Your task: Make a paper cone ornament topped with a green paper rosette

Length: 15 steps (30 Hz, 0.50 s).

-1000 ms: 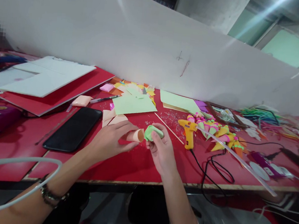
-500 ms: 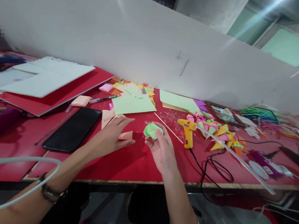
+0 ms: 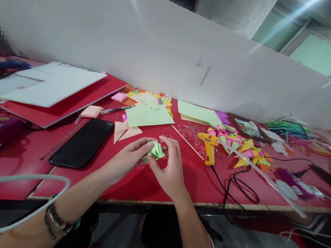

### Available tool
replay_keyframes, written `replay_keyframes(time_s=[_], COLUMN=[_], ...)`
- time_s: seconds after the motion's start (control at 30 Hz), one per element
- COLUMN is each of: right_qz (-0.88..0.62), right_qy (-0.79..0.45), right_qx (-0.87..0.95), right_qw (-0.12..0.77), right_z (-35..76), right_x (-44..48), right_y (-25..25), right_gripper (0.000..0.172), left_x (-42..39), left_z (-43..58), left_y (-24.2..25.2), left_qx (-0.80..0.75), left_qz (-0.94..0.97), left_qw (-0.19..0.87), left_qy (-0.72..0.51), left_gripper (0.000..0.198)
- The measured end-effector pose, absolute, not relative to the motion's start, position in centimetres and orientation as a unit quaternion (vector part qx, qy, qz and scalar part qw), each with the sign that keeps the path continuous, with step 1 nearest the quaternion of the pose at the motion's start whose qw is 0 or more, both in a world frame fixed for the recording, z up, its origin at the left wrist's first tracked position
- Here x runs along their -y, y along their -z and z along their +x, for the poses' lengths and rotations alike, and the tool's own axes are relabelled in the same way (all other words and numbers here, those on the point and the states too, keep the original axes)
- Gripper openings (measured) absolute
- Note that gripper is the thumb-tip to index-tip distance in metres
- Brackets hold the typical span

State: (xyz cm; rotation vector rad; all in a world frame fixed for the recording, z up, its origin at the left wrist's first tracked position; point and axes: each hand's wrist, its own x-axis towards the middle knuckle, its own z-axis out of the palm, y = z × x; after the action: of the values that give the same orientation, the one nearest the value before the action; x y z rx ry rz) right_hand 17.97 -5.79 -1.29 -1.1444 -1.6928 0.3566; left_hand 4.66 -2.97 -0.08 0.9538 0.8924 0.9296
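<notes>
Green paper, creased into small pleats: a green paper piece (image 3: 156,150) sits pinched between two hands low over the red table (image 3: 153,189), just left of the yellow glue gun (image 3: 209,143). The left hand (image 3: 125,157) closes thumb & fingertips on the piece's far side from the gun; the right hand (image 3: 170,171) curls over it from the gun's side, fingers shut on the same piece. Farther left of the gun lie peach paper offcuts (image 3: 125,130), a pale green sheet (image 3: 147,115) & a black phone (image 3: 83,141); right of it, a heap of paper cones (image 3: 241,146). Risk, prob.: the pleats spring open if either pinch slackens, & the gun's cord (image 3: 218,179), running nr the right wrist, could snag and drag the nozzle toward the fingers.
</notes>
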Motion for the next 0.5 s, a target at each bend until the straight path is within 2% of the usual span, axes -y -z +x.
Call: replay_keyframes(time_s=[0.07,0.17,0.23,0.5], right_qz=[-0.473,-0.477,-0.479,-0.463], right_qy=[-0.125,-0.1,-0.1,-0.099], right_qx=[0.69,0.667,0.655,0.668], right_qw=[0.533,0.564,0.577,0.574], right_z=[18.06,18.31,18.49,18.82], right_x=[5.83,5.89,5.91,5.97], right_y=[1.17,0.97,0.9,0.79], right_gripper=[0.039,0.018,0.009,0.012], left_x=[2.9,2.73,2.64,2.77], left_z=[4.74,4.78,4.77,4.84], left_y=[0.01,-0.04,-0.04,-0.34], left_qx=[-0.399,-0.402,-0.402,-0.408], left_qz=[0.376,0.334,0.325,0.293], left_qw=[0.722,0.731,0.731,0.745], left_qy=[-0.423,-0.44,-0.445,-0.439], left_gripper=[0.011,0.009,0.009,0.009])
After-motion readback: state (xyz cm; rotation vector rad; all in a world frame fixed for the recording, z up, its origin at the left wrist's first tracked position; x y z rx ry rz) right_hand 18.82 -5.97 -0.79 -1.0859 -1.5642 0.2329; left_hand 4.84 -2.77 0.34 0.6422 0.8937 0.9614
